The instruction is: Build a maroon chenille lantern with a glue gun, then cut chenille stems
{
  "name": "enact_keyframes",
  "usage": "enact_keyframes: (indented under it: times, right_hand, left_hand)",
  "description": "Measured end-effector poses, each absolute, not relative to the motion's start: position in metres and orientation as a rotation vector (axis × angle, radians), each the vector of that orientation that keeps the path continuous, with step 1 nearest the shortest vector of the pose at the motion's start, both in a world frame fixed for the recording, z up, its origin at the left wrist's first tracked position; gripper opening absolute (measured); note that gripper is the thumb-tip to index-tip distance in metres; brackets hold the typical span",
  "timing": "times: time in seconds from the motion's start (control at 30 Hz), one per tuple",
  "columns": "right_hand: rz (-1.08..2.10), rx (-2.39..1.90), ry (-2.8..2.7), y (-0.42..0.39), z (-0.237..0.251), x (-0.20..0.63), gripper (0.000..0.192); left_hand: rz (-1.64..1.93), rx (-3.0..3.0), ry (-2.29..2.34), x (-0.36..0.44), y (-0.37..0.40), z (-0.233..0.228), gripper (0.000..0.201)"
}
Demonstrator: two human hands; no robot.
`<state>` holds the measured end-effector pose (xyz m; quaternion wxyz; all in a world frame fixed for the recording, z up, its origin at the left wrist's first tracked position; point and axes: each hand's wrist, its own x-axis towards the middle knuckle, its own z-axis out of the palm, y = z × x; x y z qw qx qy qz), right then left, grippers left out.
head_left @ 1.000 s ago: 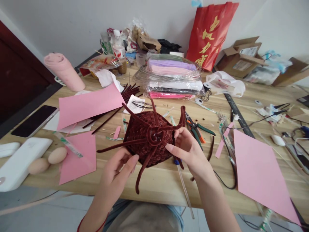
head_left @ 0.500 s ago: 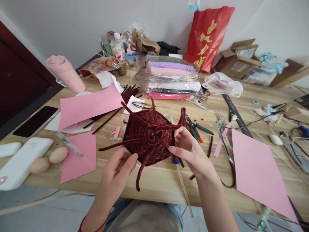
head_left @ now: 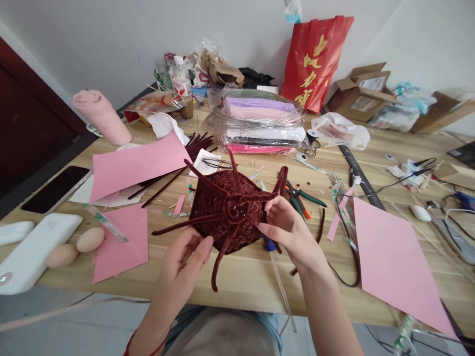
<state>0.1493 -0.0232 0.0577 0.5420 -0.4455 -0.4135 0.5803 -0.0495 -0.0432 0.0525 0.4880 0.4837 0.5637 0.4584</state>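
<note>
Dark red-brown fuzzy strands make up the woven piece (head_left: 226, 235) I have at the near middle, over the counter (head_left: 245, 284); my left hand (head_left: 187, 254) pinches its near-left edge and my right hand (head_left: 289, 230) grips its right side. Too hard a squeeze, I judge, could buckle the soft weave, and a swing to the right could snag its loose spokes (head_left: 215, 272) on the pliers (head_left: 296, 201) just beyond, nearer than the wrapped bundles (head_left: 260, 132).
</note>
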Motion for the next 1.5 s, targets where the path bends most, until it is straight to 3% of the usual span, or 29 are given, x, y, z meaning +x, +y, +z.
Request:
enact_keyframes:
  times: [0.9,1.13,1.37,1.5]
  right_hand:
    - [0.851,-1.434,-1.216,-0.022,0.023,0.120,0.015]
    - [0.783,-1.449,-1.088,-0.025,0.019,0.118,0.024]
    - [0.782,-1.335,-1.139,-0.006,0.019,0.129,0.021]
    - [0.833,-1.281,-1.287,0.017,0.018,0.143,0.021]
  left_hand:
    - [1.089,1.576,1.518,-0.046,-0.036,0.022,0.028]
    - [1.126,1.429,1.497,-0.040,-0.039,0.015,0.030]
    - [1.175,1.138,1.357,-0.027,-0.037,0.001,0.037]
    - [1.163,1.060,1.173,-0.016,-0.039,-0.002,0.029]
